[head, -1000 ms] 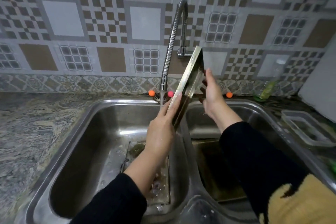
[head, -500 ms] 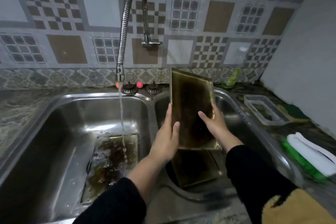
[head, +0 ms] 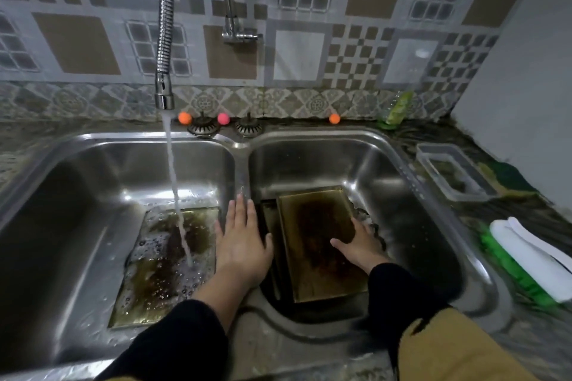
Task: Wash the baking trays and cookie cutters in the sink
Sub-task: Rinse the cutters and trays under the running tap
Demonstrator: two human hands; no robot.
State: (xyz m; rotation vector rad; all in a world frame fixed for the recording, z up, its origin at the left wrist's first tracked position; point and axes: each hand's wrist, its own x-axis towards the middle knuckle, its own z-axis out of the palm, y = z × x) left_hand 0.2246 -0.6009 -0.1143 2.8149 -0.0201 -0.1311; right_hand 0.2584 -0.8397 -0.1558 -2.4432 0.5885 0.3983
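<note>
Tray that both hands were holding upright over the divider half a second ago is now lying flat in the right basin (head: 402,170), stacked on another tray (head: 268,244) whose dark edge is showing along its left side. Top tray (head: 318,241) is sitting bottom-up or stained-face-up, can't tell which; a brown patch is running down its middle.

Right hand (head: 360,243) is resting at the tray's right edge with the thumb lying over the face; fingers are dipping behind the edge, so whether it's gripping or just steadying is not clear. Left hand (head: 243,241) is hovering flat over the divider (head: 244,176), fingers straight and spread, holding nothing; reads as just released.

Faucet (head: 164,40) is running into the left basin (head: 93,170), stream (head: 175,189) hitting a third tray (head: 164,266) that is lying flat in bubbly brown water. Likely soaking there on purpose while the rinsed ones are parking on the right.

Cookie cutters aren't showing anywhere clearly. Green bottle (head: 397,108) and clear tub (head: 453,172) are sitting on the right counter, well away from the work.
</note>
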